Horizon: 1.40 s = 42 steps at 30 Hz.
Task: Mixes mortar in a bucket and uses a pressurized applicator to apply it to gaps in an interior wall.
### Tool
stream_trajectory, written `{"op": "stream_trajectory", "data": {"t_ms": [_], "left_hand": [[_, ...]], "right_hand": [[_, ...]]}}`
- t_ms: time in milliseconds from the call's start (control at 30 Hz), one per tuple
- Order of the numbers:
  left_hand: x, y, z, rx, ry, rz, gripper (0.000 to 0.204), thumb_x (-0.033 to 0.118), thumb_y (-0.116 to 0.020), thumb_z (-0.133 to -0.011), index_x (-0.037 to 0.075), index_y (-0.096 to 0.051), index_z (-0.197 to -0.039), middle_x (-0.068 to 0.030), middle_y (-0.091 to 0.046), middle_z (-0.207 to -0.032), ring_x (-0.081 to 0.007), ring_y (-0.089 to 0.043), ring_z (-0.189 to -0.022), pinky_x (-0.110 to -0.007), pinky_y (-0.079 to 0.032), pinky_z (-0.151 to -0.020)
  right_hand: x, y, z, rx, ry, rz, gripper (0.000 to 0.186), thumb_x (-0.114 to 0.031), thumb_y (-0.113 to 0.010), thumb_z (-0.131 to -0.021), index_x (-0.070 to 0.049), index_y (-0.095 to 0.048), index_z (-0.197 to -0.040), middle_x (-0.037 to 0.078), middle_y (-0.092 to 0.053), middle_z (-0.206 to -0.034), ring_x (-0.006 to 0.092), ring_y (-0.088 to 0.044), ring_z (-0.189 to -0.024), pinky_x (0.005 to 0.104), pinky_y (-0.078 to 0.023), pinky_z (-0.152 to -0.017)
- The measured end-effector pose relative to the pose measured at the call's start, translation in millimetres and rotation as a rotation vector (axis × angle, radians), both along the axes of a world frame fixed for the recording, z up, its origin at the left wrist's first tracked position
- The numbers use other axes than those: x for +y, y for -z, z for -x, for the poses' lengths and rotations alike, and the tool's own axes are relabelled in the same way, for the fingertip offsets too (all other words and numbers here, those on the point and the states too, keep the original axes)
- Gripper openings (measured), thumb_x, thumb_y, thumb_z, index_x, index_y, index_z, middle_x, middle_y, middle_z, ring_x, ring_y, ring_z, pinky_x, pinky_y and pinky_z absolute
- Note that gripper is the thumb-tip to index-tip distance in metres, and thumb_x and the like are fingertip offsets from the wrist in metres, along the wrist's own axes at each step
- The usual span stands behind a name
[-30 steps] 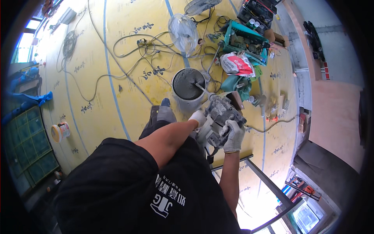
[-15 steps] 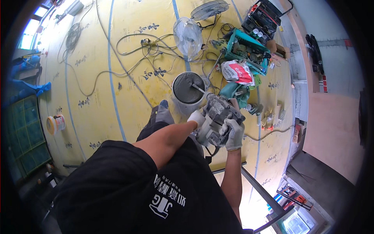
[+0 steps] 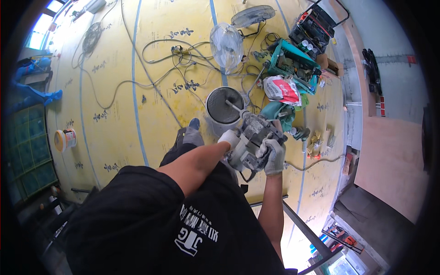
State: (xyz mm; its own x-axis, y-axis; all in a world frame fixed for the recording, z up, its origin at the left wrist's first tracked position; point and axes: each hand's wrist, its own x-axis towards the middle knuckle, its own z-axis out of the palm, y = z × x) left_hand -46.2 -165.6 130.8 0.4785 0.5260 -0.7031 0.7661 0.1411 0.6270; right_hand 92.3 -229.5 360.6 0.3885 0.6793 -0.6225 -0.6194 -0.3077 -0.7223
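Note:
Both my hands wear whitish work gloves and hold a mortar-caked electric paddle mixer (image 3: 255, 137). My left hand (image 3: 229, 139) is closed on its near left side, the fingers partly hidden behind the machine. On the other side, my right hand (image 3: 274, 156) wraps round the grip. From the mixer a shaft (image 3: 233, 106) slants into a round bucket (image 3: 209, 114) of wet grey mortar (image 3: 222, 101). The paddle end is sunk in the mortar and out of sight. A hollow shows in the mortar around the shaft.
Yellow sheeting with blue tape covers the floor (image 3: 114, 133). Cables (image 3: 151, 85) run across it beyond the bucket, near a fan (image 3: 227, 48). At right lie a red-and-white bag (image 3: 282, 89), a teal toolbox (image 3: 284, 57) and bottles (image 3: 300, 133). A white tub (image 3: 65, 140) stands left.
The view has shifted slightly, so the floor things sit a little lower and further right. Both hands keep their hold on the mixer, and the shaft stays in the mortar.

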Motion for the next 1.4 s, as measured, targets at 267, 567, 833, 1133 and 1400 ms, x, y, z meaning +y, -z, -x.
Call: {"op": "stream_trajectory", "data": {"t_ms": [267, 567, 833, 1133, 1400], "left_hand": [[0, -15, 10, 0.099, -0.032, 0.083, 0.048, 0.036, -0.066, -0.091, -0.003, -0.072, -0.118, -0.0252, -0.071, -0.121, -0.0414, -0.067, -0.117, -0.045, -0.054, -0.095], [9, -27, 11, 0.158, 0.019, 0.141, 0.045, 0.034, -0.065, -0.091, -0.001, -0.073, -0.118, -0.0239, -0.071, -0.122, -0.0391, -0.068, -0.118, -0.043, -0.055, -0.094], [-8, 25, 16, 0.141, 0.270, -0.010, 0.045, 0.035, -0.063, -0.092, 0.001, -0.073, -0.120, -0.0220, -0.071, -0.123, -0.0382, -0.068, -0.118, -0.043, -0.055, -0.096], [-18, -12, 17, 0.169, 0.152, 0.067, 0.044, 0.032, -0.063, -0.091, 0.001, -0.073, -0.120, -0.0210, -0.073, -0.120, -0.0378, -0.071, -0.113, -0.045, -0.057, -0.093], [-25, 52, 19, 0.118, 0.315, 0.035, 0.039, 0.028, -0.060, -0.093, 0.001, -0.074, -0.118, -0.0216, -0.075, -0.114, -0.0382, -0.074, -0.103, -0.047, -0.060, -0.082]], "right_hand": [[-4, -8, 6, 0.144, 0.068, -0.007, 0.014, -0.004, -0.058, -0.090, -0.008, -0.059, -0.103, 0.004, -0.056, -0.070, 0.0148, -0.053, -0.052, 0.0310, -0.046, -0.049], [-11, 1, 2, 0.157, 0.078, -0.022, 0.015, -0.004, -0.056, -0.089, -0.010, -0.059, -0.103, 0.003, -0.055, -0.074, 0.0140, -0.051, -0.055, 0.0325, -0.046, -0.052], [-16, -4, 1, 0.215, 0.060, 0.003, 0.017, -0.005, -0.057, -0.089, -0.012, -0.058, -0.104, 0.002, -0.055, -0.075, 0.0133, -0.052, -0.057, 0.0325, -0.046, -0.053], [-33, -2, 5, 0.164, 0.119, 0.045, 0.018, -0.010, -0.058, -0.088, -0.012, -0.055, -0.106, 0.001, -0.053, -0.077, 0.0121, -0.051, -0.059, 0.0307, -0.047, -0.055], [-44, 7, -3, 0.173, 0.051, 0.071, 0.014, -0.012, -0.058, -0.088, -0.012, -0.055, -0.101, 0.000, -0.052, -0.075, 0.0130, -0.051, -0.059, 0.0319, -0.049, -0.054]]}}
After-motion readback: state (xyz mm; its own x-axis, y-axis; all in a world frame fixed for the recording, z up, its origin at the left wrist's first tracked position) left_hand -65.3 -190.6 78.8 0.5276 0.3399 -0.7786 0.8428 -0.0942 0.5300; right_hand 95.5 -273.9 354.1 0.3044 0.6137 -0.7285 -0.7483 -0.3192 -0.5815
